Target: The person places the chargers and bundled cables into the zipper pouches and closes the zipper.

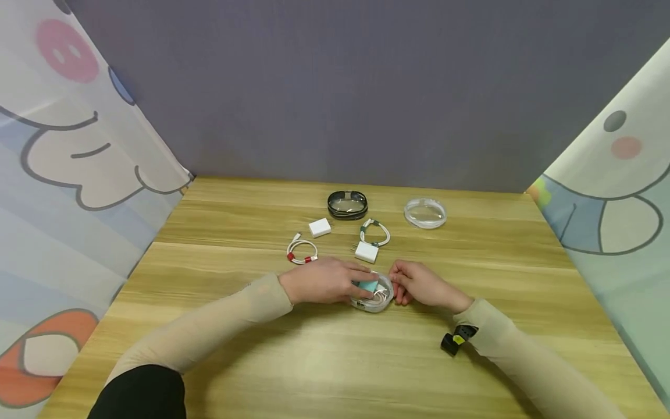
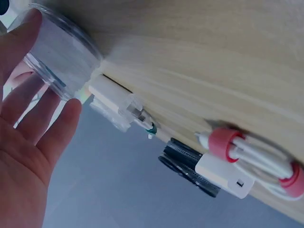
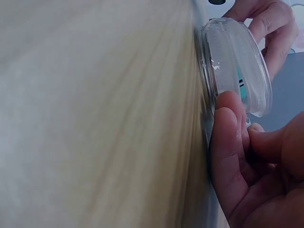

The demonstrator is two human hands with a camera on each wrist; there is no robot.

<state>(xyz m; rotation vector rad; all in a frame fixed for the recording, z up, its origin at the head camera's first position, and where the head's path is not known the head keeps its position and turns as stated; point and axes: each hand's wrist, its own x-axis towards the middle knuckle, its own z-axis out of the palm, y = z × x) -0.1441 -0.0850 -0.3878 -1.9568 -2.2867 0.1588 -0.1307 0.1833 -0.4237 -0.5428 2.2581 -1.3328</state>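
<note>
A clear round plastic container sits on the table between my hands, with a coiled white cable and a teal piece showing inside. My left hand reaches over its left side and holds it, thumb on one edge and fingers on the other, as the left wrist view shows. From the right, my right hand has curled fingers against the container wall. In the right wrist view its thumb and fingertips pinch at the container's edge; what lies between them is mostly hidden.
Beyond my hands lie a white cable with red ties, two white charger plugs and a white cable with green ties. A black-rimmed clear case and a clear-rimmed one lie farther back before a grey partition.
</note>
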